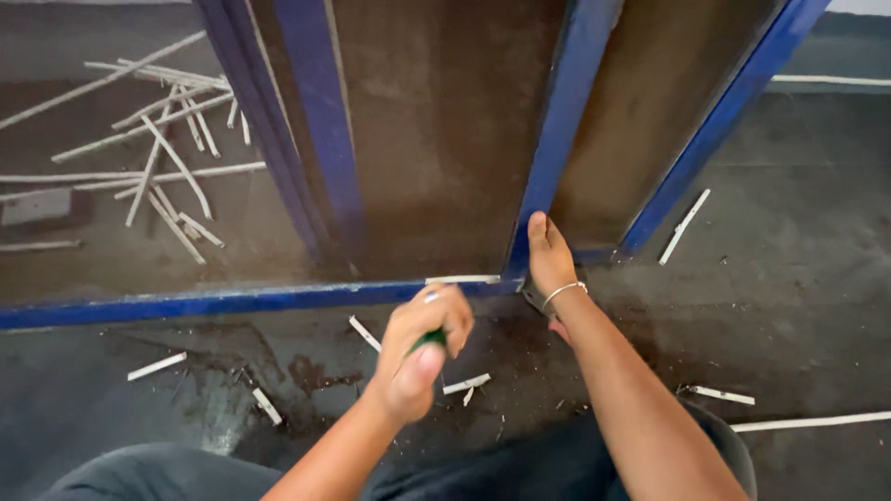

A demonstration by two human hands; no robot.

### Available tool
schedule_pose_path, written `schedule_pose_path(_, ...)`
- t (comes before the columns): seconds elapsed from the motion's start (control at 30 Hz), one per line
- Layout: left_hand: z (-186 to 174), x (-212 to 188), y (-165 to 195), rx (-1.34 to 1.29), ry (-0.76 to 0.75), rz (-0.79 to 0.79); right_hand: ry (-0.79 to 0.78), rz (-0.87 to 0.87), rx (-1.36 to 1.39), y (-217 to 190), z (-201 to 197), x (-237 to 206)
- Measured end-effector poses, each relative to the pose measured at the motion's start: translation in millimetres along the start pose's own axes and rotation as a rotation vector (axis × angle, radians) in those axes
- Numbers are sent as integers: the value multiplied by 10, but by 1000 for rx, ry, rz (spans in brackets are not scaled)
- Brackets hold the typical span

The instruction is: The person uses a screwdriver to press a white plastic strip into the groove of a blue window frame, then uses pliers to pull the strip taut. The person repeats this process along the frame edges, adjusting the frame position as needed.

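The left hand (422, 348) is clenched around a green-handled tool (428, 340); only a bit of green shows between thumb and fingers, so its working end cannot be made out. A ring sits on one finger, and the hand is slightly blurred. It hovers just short of the blue frame's (232, 301) bottom rail, near where that rail meets an upright blue bar (561, 130).

The right hand (549, 260), a thin bangle at its wrist, lies flat with the thumb stretched up along the foot of that upright — pressing rather than gripping, fingers largely hidden underneath.

The frame holds dark brown panels (445, 121) and rests on the floor (817, 278). It looks rigid and probably heavy; the painted bars seem the safest place to take hold, since the panel faces offer no purchase. A short white strip (462, 279) lies on the rail right at the joint. Such strips look light, thin and stiff — easily snapped, best pinched near the middle.

More white offcuts (467, 383) scatter the floor in front of the rail, and a loose heap of long white strips (158, 139) lies beyond the frame toward the floor's far left.
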State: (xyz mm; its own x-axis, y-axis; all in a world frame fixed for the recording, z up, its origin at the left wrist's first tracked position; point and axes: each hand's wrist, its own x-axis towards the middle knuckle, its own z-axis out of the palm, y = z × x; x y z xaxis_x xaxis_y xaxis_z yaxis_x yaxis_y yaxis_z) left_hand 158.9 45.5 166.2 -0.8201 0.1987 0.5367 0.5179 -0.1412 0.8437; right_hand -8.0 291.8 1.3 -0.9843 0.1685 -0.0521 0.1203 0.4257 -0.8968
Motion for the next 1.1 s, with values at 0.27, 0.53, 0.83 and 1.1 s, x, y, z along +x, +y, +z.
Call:
schedule_pose_path(0.27,-818,-785,407,569,-523,-149,-39,-9,22,-137,-10,-26)
schedule_pose_path(0.53,-769,-745,-130,1158,-998,-713,-84,19,89,-180,-45,-159)
schedule_pose_path(0.83,-929,-1009,-897,1261,-820,-900,-99,18,150,-88,-26,-115)
schedule_pose_path(1.1,-788,-652,-987,1288,-349,-642,-97,21,163,-204,-81,-250)
